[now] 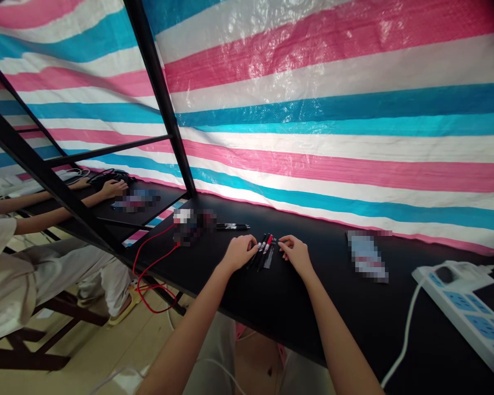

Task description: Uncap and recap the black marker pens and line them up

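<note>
Several marker pens [264, 250], black and red, lie side by side on the black table [296, 307]. My left hand [239, 251] rests at their left side, fingers curled, the fingertips touching the pens. At the right side of the row sits my right hand [295, 253], its fingers bent and its fingertips against the pens. A single black pen [233, 226] lies apart, farther back to the left.
A white power strip [465, 307] with a cable lies at the right. A blurred small packet [368, 255] sits right of the hands, and a blurred item [189, 225] with red wires to the left. Another person's arms [66, 200] work at the neighbouring table. A striped tarp [333, 109] hangs behind.
</note>
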The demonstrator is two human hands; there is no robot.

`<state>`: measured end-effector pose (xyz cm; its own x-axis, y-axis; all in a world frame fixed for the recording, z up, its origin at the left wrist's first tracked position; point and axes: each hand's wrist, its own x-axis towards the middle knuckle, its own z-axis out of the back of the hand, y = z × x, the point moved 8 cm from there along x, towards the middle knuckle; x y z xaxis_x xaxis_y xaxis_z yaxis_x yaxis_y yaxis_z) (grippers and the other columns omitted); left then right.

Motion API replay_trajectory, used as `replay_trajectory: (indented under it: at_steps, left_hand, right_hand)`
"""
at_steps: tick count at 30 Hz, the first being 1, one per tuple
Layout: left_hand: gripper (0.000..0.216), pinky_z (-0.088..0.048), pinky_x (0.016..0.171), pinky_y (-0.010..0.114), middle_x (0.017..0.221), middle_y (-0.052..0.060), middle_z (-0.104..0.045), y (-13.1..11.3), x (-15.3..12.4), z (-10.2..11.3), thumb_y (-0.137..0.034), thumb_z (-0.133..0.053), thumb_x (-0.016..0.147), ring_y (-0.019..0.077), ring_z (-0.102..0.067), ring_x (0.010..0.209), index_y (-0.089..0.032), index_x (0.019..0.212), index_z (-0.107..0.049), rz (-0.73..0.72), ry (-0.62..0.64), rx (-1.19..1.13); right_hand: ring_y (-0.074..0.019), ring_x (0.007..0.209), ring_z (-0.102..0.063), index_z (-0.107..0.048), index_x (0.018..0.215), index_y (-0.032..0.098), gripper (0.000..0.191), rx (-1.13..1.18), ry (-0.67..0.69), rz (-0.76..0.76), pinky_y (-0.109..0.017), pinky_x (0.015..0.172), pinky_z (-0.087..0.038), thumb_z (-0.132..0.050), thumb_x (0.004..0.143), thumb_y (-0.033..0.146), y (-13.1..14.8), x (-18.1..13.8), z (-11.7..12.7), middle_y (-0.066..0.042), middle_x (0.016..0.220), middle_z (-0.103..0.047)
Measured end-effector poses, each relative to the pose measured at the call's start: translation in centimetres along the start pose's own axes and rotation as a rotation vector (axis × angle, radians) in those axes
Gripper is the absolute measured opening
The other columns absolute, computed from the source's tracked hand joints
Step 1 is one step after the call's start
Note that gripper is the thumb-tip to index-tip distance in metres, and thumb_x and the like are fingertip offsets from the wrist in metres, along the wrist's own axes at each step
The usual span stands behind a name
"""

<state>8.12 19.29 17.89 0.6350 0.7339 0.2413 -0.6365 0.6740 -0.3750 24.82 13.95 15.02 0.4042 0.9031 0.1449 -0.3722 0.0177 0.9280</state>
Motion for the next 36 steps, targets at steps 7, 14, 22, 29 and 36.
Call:
replay_trajectory:
  at_steps: [7,14,22,29,36]
  left_hand:
    - [0.018,-0.03,0.058,0.025,0.066,-0.002,-0.055,0.1,0.0,-0.1,-0.038,-0.049,0.079,0.014,-0.051,0.068,-0.021,0.083,-0.055,-0.009,-0.003,0.011]
    - [0.026,-0.029,0.058,0.025,0.067,-0.001,-0.055,-0.2,0.1,-0.1,-0.042,-0.041,0.084,0.0143,-0.051,0.067,-0.02,0.081,-0.054,-0.005,-0.03,0.033]
    - [0.024,-0.03,0.062,0.026,0.066,-0.002,-0.055,-0.1,0.1,-0.2,-0.04,-0.04,0.084,0.0137,-0.05,0.067,-0.02,0.081,-0.054,-0.021,-0.02,-0.005]
    - [0.022,-0.03,0.063,0.026,0.066,-0.003,-0.055,-0.1,0.1,-0.3,-0.038,-0.042,0.084,0.0138,-0.051,0.068,-0.021,0.081,-0.054,-0.016,-0.016,-0.001]
    - [0.025,-0.032,0.065,0.026,0.069,-0.001,-0.057,-0.1,0.2,-0.3,-0.039,-0.039,0.085,0.0139,-0.052,0.069,-0.02,0.082,-0.055,0.014,0.011,-0.004]
  right_hand:
    - [-0.0152,0.058,-0.055,-0.06,0.081,0.023,0.017,-0.273,0.025,0.114,-0.027,0.056,-0.039,-0.058,0.066,0.03,1.0,-0.3,-0.4,0.002,0.065,-0.062]
    - [-0.0163,0.065,-0.055,-0.06,0.081,0.025,0.014,-0.344,0.067,0.108,-0.026,0.058,-0.036,-0.058,0.068,0.03,1.2,-0.4,-0.6,0.002,0.07,-0.063]
    - [-0.0144,0.063,-0.055,-0.06,0.081,0.024,0.015,-0.35,0.079,0.101,-0.024,0.057,-0.035,-0.058,0.068,0.029,0.9,-0.2,-0.7,0.003,0.069,-0.063]
    - [-0.0138,0.063,-0.054,-0.061,0.082,0.024,0.016,-0.35,0.086,0.092,-0.024,0.057,-0.035,-0.058,0.067,0.03,0.9,-0.2,-0.7,0.004,0.069,-0.063]
    - [-0.0138,0.062,-0.054,-0.061,0.082,0.024,0.016,-0.346,0.09,0.092,-0.024,0.058,-0.035,-0.058,0.067,0.03,0.8,-0.1,-0.7,0.003,0.069,-0.063]
